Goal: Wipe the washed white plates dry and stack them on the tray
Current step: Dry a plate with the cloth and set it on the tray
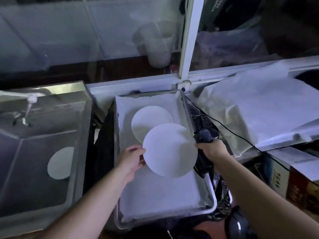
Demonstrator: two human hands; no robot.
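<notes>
I hold a white plate [170, 150] above the metal tray [211, 202], which is lined with white cloth. My left hand [132, 161] grips the plate's left rim. At the plate's right rim, my right hand [211, 150] clutches a dark cloth [203, 149] that hangs down beside it. A second white plate [148, 123] lies flat on the tray behind the held one and is partly covered by it. One more white plate [60, 163] rests in the steel sink [39, 169] on the left.
A tap [25, 111] juts over the sink's far side. White sheeting [255, 107] covers the surface to the right, and a black cable [224, 125] runs across it. Boxes [293, 178] sit at lower right. A white post [189, 37] rises behind the tray.
</notes>
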